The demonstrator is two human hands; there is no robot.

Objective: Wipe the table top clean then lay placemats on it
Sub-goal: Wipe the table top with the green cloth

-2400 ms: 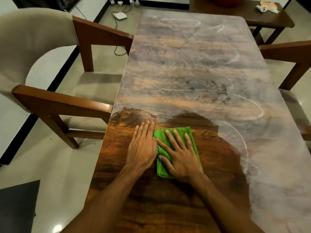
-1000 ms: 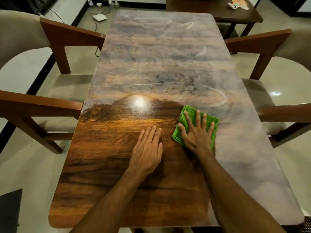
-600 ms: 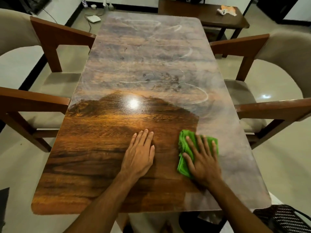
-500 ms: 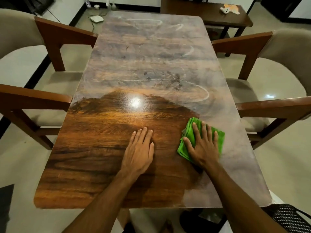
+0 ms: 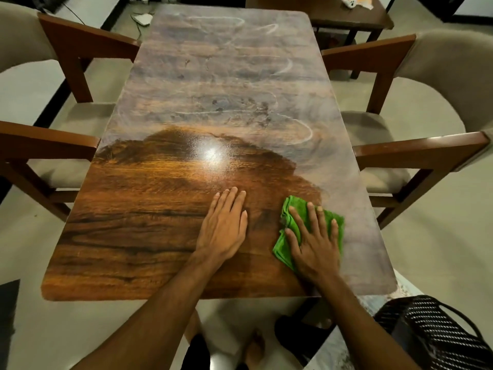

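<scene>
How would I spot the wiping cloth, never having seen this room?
Start at the long wooden table. Near its close right corner, under the flat right hand, lies the cloth: bright green and folded, the only green thing on it.

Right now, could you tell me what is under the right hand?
A green cloth lies under the right hand, flat on the table. The table beneath the cloth is covered and cannot be seen.
</scene>
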